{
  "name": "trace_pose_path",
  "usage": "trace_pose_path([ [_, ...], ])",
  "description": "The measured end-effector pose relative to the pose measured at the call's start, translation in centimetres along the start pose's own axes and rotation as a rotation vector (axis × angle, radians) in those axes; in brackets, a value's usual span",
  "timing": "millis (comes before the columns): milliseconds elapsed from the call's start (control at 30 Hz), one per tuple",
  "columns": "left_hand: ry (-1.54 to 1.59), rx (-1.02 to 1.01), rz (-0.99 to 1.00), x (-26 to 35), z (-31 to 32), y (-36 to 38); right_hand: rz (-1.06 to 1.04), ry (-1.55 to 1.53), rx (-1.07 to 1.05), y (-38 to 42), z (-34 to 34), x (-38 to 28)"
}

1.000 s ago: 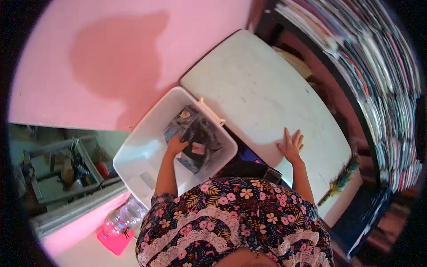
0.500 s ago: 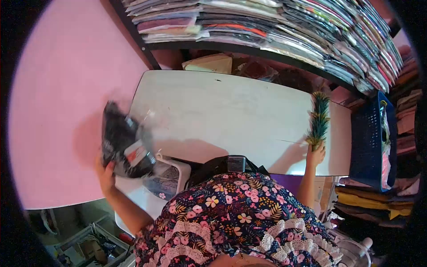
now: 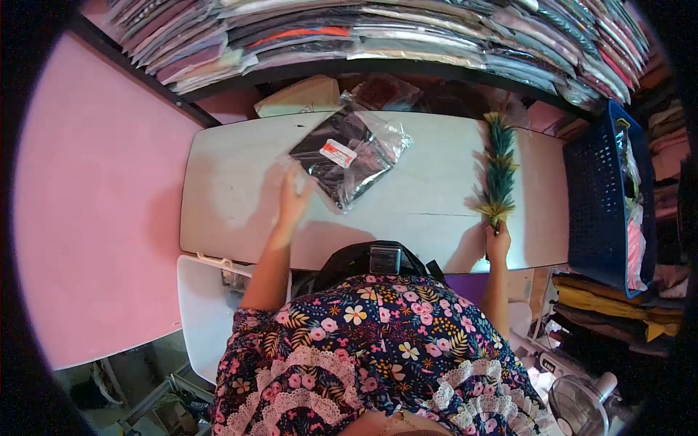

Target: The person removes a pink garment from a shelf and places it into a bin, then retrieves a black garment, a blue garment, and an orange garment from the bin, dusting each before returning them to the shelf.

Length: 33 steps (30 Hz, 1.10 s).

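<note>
A dark folded garment in a clear plastic bag (image 3: pixel 331 134), with a red and white label, lies tilted on the white table (image 3: pixel 247 218). Just off its lower left edge is my left hand (image 3: pixel 294 196), fingers spread and holding nothing. On the right side, my right hand (image 3: pixel 498 243) is wrapped round the handle end of a green duster (image 3: pixel 499 163) with yellowish bands. The duster's bristly length points away from me over the table.
Shelves of bagged folded clothes (image 3: pixel 414 43) span the back above the table. A blue perforated basket (image 3: pixel 607 196) stands at the right end. Stacked cloth (image 3: pixel 611 305) sits below it. At the left front is a white plastic bin (image 3: pixel 200 312) beside a pink wall (image 3: pixel 94 218).
The bagged garment went from my left hand, off the table's left side, onto the tabletop, and that hand let go. The duster stays in my right hand. The view has shifted somewhat.
</note>
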<state>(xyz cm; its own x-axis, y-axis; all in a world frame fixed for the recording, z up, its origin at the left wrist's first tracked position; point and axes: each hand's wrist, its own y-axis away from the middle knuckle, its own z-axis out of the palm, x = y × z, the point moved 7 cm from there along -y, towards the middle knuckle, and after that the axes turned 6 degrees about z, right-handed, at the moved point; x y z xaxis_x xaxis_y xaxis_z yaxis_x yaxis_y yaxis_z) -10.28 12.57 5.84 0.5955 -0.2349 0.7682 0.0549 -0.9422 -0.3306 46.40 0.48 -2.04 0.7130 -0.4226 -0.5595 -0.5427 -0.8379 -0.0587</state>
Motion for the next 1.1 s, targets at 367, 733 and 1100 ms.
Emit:
trace_pose_path([
  [367, 0.393, 0.023, -0.404, -1.9, 3.8, 6.0, -0.245, -0.281, -0.522, 8.6, 0.9, -15.1],
  [733, 0.798, 0.273, -0.654, -4.6, 2.1, 6.8, -0.668, -0.297, -0.592, 10.1, 3.1, -23.8],
  [1100, 0.198, 0.575, -0.269, -2.2, -5.6, 6.9, -0.709, -0.134, -0.638, 9.4, 3.4, -25.1],
])
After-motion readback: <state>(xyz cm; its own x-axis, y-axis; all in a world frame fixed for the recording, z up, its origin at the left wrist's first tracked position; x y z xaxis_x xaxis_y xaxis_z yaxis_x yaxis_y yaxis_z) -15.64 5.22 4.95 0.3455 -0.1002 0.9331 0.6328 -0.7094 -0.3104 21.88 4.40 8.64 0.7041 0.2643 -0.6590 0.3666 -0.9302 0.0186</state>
